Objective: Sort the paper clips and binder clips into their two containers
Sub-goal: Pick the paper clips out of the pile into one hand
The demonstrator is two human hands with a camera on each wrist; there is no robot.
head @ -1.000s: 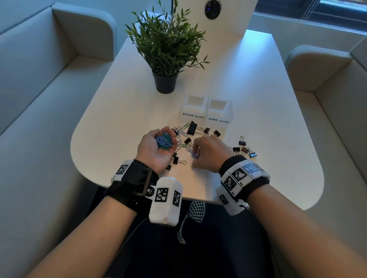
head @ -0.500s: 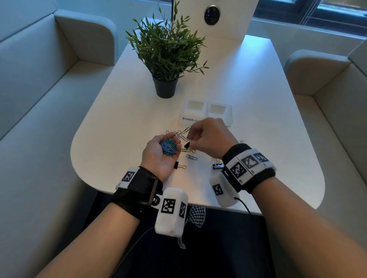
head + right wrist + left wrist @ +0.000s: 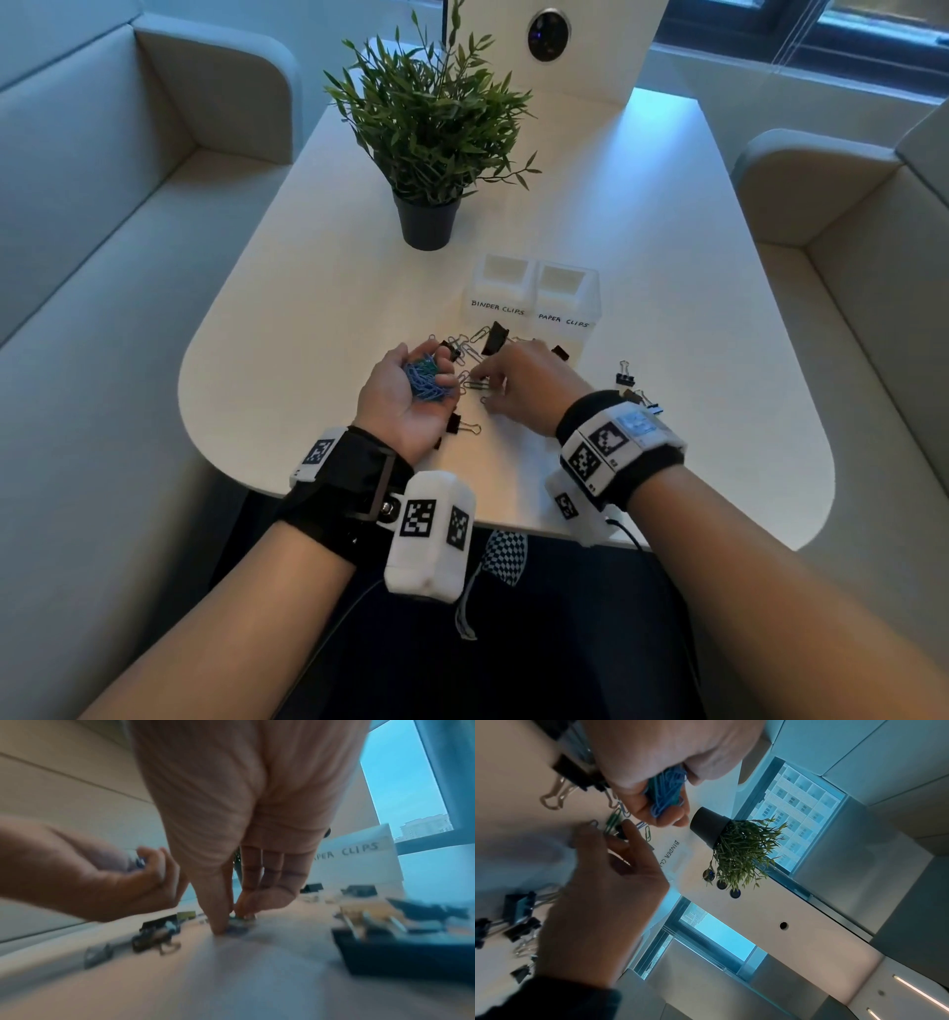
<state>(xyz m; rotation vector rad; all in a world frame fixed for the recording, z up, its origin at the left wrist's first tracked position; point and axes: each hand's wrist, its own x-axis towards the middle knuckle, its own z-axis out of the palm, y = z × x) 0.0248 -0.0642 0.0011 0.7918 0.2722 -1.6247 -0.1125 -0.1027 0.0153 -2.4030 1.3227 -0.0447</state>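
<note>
A heap of blue and green wire paper clips [image 3: 425,381] is cupped in the upturned left hand [image 3: 411,398], the fingers curled loosely round it so nothing spills. Just beside it, the right hand [image 3: 529,385] is lowered palm-down onto the white rounded table [image 3: 308,318], thumb and forefinger drawn together at the surface. In the right wrist view the fingertips [image 3: 221,925] are pressed down on a small loose clip [image 3: 237,926]; the blur there is heavy, so whether the clip is already lifted cannot be told. It is judged to be a paper clip, lying flat.

The move ahead is judged to turn on one relation: the pinched clip lies directly under the right fingertips and just to the right of the open left palm, so a short carry leftward is all that is called for. The clip's long axis cannot be made out.

More silver and green paper clips [image 3: 470,349] are scattered past both hands, mixed with black folding binder clips [image 3: 495,339]. Further binder clips [image 3: 625,375] lie apart, to the right of the right wrist. Behind the scatter, two white open boxes stand touching: one lettered BINDER CLIPS [image 3: 500,288] on the left, one lettered PAPER CLIPS [image 3: 567,303] on the right. Both are seen from the front only; their contents cannot be told.
</note>
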